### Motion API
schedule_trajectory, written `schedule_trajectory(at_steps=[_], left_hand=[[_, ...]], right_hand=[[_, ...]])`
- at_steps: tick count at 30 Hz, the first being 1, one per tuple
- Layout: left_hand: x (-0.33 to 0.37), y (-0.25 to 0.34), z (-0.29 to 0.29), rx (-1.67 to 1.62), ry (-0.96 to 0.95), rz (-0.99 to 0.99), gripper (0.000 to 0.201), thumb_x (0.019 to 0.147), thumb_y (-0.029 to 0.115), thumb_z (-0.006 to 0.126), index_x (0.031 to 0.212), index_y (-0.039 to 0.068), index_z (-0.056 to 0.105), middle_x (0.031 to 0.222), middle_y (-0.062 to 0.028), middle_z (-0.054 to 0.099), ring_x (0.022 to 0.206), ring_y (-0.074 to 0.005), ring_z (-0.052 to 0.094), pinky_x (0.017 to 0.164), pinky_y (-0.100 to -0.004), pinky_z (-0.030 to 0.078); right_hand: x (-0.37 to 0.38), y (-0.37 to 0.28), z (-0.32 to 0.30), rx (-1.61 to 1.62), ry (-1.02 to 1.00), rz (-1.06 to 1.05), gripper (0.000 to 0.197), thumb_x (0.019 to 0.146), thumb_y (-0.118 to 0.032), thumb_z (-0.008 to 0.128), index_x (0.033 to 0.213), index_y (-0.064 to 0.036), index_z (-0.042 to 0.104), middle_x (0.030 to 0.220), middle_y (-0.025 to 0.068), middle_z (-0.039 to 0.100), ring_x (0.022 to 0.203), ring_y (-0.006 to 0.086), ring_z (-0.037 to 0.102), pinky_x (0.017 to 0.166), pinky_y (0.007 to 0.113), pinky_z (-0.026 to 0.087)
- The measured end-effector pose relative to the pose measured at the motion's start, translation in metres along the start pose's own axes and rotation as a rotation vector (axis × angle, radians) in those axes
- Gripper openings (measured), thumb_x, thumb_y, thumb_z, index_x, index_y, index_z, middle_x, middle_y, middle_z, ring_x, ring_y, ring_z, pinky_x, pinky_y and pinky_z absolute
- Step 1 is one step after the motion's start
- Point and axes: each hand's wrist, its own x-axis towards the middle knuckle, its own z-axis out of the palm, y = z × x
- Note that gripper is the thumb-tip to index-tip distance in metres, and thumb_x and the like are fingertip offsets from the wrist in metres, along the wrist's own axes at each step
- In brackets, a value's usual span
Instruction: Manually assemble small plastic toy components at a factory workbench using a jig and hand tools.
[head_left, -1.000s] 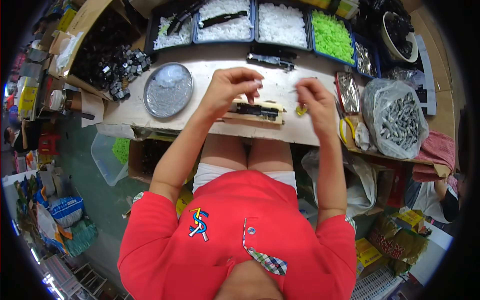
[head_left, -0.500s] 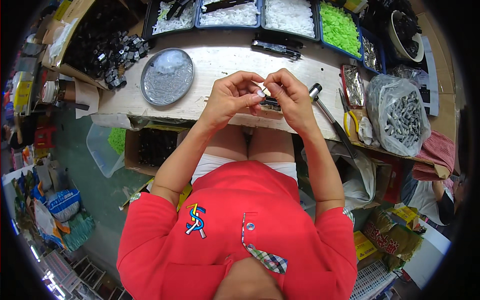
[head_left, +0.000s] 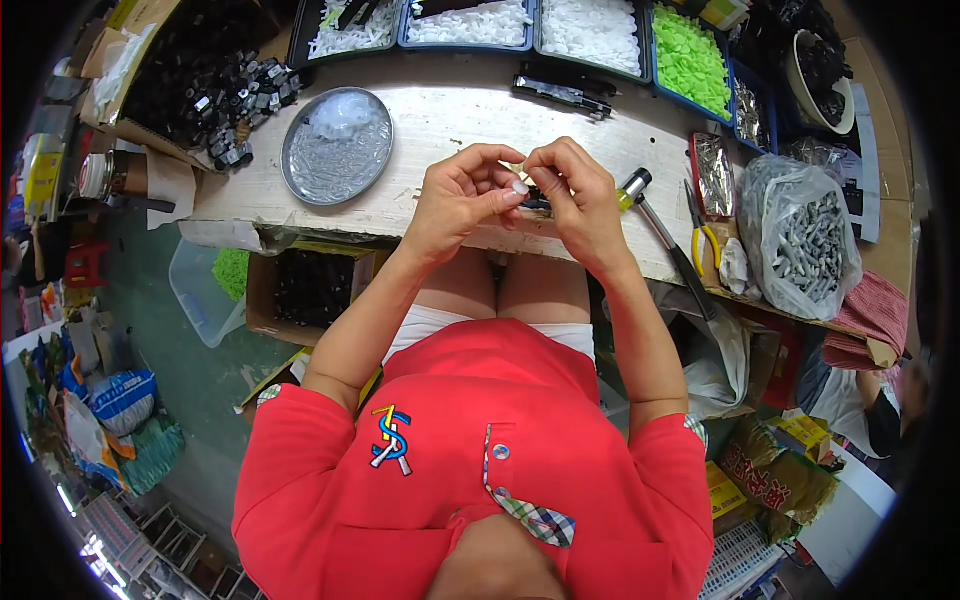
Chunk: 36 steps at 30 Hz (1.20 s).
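Close together above the table's front edge, my two hands work at fingertip level. Between thumb and forefinger my left hand [head_left: 462, 203] pinches a small white plastic piece [head_left: 519, 187]. My right hand [head_left: 580, 198] is closed in a pinch just to the right of that piece; whatever its fingertips hold is too small to make out. A dark part lies on the table below the fingers, mostly hidden by them. To the right of my right hand lies a hammer [head_left: 672, 245] with a black grip.
A round grey tray [head_left: 292, 176] with clear gel stands left. Bins of white pieces [head_left: 590, 35] and green pieces [head_left: 692, 65] line the back. Yellow-handled pliers [head_left: 708, 247] and a bag of metal parts [head_left: 808, 240] lie right; black parts [head_left: 230, 115] fill a box at left.
My right fingertips have shifted slightly beside the white piece. My left hand keeps its pinch, and the whole view has moved a little.
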Motion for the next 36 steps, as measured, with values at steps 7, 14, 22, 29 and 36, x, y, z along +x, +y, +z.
schedule_trajectory(at_steps=[7, 14, 22, 29, 36], left_hand=[[-0.001, 0.002, 0.0, 0.001, 0.014, -0.004, 0.032, 0.079, -0.001, 0.062, 0.11, -0.002, 0.053, 0.082, -0.0067, 0.06, 0.067, -0.0106, 0.059, 0.057, -0.023, 0.051], [0.001, -0.003, 0.003, -0.003, -0.011, 0.029, 0.032, 0.079, -0.002, 0.061, 0.11, -0.002, 0.053, 0.082, -0.0068, 0.06, 0.067, -0.0104, 0.059, 0.058, -0.0227, 0.051], [-0.008, -0.004, -0.002, -0.022, 0.177, 0.102, 0.02, 0.08, -0.004, 0.057, 0.1, -0.003, 0.061, 0.079, -0.0085, 0.061, 0.064, -0.0121, 0.059, 0.056, -0.0258, 0.052], [-0.009, -0.009, -0.002, -0.123, 0.145, 0.093, 0.019, 0.082, -0.001, 0.058, 0.101, -0.003, 0.06, 0.079, -0.008, 0.061, 0.062, -0.0115, 0.058, 0.052, -0.0261, 0.052], [0.005, 0.008, -0.005, 0.49, 0.164, 0.164, 0.019, 0.079, 0.004, 0.063, 0.097, 0.0, 0.064, 0.073, -0.001, 0.053, 0.056, -0.0043, 0.048, 0.046, -0.018, 0.038]], right_hand=[[0.001, -0.003, -0.003, -0.031, 0.004, -0.037, 0.001, 0.082, 0.0, 0.055, 0.082, 0.0012, 0.054, 0.075, 0.0066, 0.052, 0.068, 0.0152, 0.051, 0.06, 0.024, 0.04], [-0.002, 0.002, 0.0, -0.054, -0.047, -0.08, 0.004, 0.078, 0.001, 0.056, 0.082, 0.0, 0.055, 0.075, 0.0116, 0.052, 0.066, 0.0261, 0.054, 0.058, 0.032, 0.043], [-0.005, 0.007, 0.015, 0.025, 0.111, -0.125, 0.01, 0.077, 0.003, 0.058, 0.086, -0.0011, 0.056, 0.081, 0.0081, 0.053, 0.07, 0.0183, 0.055, 0.058, 0.026, 0.044], [-0.007, 0.008, 0.021, 0.119, 0.133, -0.133, 0.009, 0.075, 0.002, 0.058, 0.082, -0.0012, 0.054, 0.078, 0.0111, 0.052, 0.071, 0.0268, 0.054, 0.06, 0.033, 0.044], [0.002, 0.032, 0.01, -0.111, 0.074, -0.169, 0.006, 0.074, -0.002, 0.058, 0.077, -0.0052, 0.053, 0.075, 0.0084, 0.05, 0.073, 0.0256, 0.049, 0.065, 0.035, 0.036]])
